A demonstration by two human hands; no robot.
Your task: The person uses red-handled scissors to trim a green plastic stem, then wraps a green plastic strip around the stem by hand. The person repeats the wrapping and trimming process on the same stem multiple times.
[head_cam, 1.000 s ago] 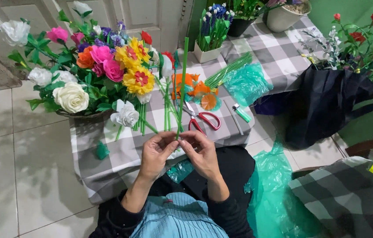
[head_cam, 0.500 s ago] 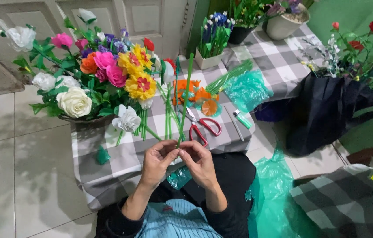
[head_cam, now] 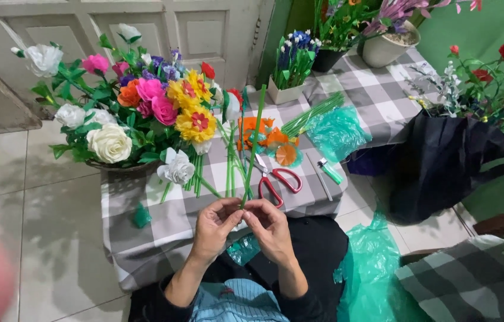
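Both hands meet over the near edge of the surface (head_cam: 144, 238), a low table under a grey checked cloth. The left hand (head_cam: 215, 225) and the right hand (head_cam: 271, 226) are closed narrowly, fingertips pinched together on the bottom end of 1 long green stem (head_cam: 253, 143). The stem stands nearly upright from the fingers and leans slightly to the right, its top end above the middle of the surface. It carries no flower head or leaf that I can see.

Just beyond the hands, near the front edge, lie red-handled scissors (head_cam: 278, 180), blades pointing away from the person. To their right, near the right edge, lies a green lighter (head_cam: 329, 170). Behind the scissors sit orange petal pieces (head_cam: 264, 138), some lying on clear green wrap. Further right is a bundle of thin green stems (head_cam: 311, 116) beside crumpled green plastic (head_cam: 338, 132).

The left half of the surface holds a full bouquet (head_cam: 138, 113) of made flowers in white, pink, orange, yellow and red, with several loose green stalks leaning beside it. A small box of blue flowers (head_cam: 292, 65) stands at the far edge.

Judging by this, much work is finished: the bouquet looks complete. The stem in hand looks to be at an early stage, bare, with the petals uncut or unattached and lying apart from it. Whether the fingers are wrapping or twisting the stem end cannot be told.
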